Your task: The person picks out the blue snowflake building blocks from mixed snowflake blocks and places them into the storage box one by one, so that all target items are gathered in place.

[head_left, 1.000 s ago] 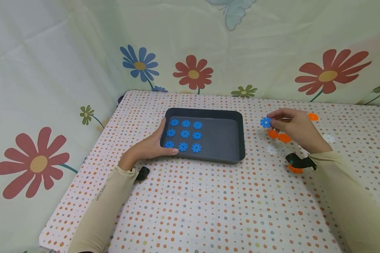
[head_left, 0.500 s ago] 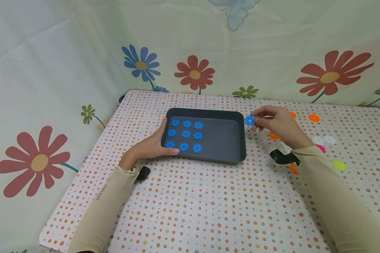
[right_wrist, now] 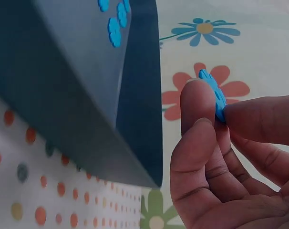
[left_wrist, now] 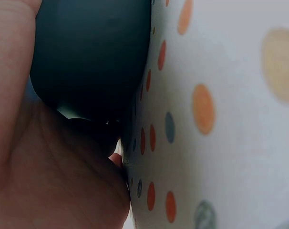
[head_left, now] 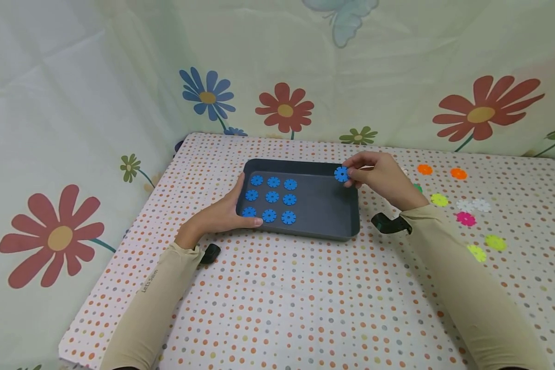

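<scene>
My right hand (head_left: 381,177) pinches a blue notched plastic disc (head_left: 341,174) between thumb and fingertips, over the back right corner of a dark grey rectangular tray (head_left: 324,210). In the right wrist view the same disc (right_wrist: 212,93) appears nearly edge-on, above the level of the tray rim. Several matching blue discs (head_left: 272,197) lie in rows in the left half of the tray. My left hand (head_left: 217,213) grips the tray's left end, thumb along the front wall and fingers around the left side. Up close, the left wrist view has the tray's dark wall (left_wrist: 92,57) against the palm.
Loose discs lie on the dotted tablecloth (head_left: 277,298) right of the tray: orange (head_left: 459,173), white (head_left: 481,205), pink (head_left: 466,219) and yellow (head_left: 495,242). My right forearm passes over that side. A flower-printed curtain (head_left: 398,77) hangs behind the table.
My right hand has carried the blue disc leftward from above the loose discs to over the tray's back right corner, uncovering more loose discs. The left hand keeps its hold on the tray.
</scene>
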`<state>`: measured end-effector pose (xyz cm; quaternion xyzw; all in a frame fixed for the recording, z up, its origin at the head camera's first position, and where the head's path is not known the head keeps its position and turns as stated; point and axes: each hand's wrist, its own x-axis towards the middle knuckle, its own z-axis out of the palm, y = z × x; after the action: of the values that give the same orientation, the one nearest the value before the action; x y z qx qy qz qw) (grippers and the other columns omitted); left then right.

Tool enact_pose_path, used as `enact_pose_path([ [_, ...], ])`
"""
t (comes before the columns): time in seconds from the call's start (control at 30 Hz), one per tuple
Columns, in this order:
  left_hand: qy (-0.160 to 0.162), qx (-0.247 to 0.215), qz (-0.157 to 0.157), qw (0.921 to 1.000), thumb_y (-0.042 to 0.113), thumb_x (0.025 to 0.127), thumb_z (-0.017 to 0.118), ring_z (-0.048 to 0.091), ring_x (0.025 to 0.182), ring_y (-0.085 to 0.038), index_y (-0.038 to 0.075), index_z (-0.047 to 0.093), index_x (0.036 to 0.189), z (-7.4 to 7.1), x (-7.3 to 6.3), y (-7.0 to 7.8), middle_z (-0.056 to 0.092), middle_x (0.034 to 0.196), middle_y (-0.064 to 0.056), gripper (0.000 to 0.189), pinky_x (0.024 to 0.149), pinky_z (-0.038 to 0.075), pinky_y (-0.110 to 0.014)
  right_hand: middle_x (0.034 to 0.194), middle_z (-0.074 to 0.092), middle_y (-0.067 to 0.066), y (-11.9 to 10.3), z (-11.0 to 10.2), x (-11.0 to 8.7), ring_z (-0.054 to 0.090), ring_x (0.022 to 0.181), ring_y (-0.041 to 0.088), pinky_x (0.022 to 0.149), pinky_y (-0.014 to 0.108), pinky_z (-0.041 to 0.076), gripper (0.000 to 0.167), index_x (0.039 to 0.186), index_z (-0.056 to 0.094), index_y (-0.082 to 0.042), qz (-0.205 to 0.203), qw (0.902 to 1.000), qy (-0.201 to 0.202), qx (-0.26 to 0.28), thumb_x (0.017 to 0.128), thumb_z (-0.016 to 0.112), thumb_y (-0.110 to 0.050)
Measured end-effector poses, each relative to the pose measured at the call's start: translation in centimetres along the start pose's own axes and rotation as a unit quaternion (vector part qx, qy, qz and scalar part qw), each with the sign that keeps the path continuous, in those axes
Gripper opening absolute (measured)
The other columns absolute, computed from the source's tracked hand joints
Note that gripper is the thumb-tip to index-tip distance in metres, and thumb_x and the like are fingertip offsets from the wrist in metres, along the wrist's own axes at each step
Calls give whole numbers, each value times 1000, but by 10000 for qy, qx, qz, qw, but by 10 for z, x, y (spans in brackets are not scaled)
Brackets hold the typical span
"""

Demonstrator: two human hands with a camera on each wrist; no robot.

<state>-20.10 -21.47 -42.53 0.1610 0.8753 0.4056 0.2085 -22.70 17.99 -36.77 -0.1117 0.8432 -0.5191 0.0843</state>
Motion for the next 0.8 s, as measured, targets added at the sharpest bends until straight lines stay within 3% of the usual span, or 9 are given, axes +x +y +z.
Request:
enact_pose_path([
  [0.2,19,10,-35,10000,64,86,83,0,163,-27,27,-25,168,0,1,0,-15,177,-2,141,126,19,-59,104,76,16,-4,8,8,70,92,34,78,29,56,26,129,68,6,-69,10000,-11,56,109,63,-9],
  [0.43,23,19,-30,10000,64,86,83,0,163,-28,27,-25,168,-2,-1,3,-15,177,-4,140,126,19,-59,113,71,22,-13,18,16,74,90,24,79,30,57,28,130,66,9,26,9999,-2,158,108,63,-8],
  [0.63,30,19,-17,10000,63,87,83,0,163,-28,27,-25,168,-1,-1,3,-16,177,-3,140,126,19,-59,111,71,23,-15,27,24,75,91,28,76,26,57,26,126,67,11,3,9998,6,219,107,64,-7],
  [0.8,0,-6,-3,10000,63,87,82,-1,163,-27,29,-26,167,0,0,2,-16,177,-2,139,126,19,-58,110,70,22,-17,36,30,76,87,25,74,25,57,25,123,67,13,232,9991,31,354,107,66,-6],
])
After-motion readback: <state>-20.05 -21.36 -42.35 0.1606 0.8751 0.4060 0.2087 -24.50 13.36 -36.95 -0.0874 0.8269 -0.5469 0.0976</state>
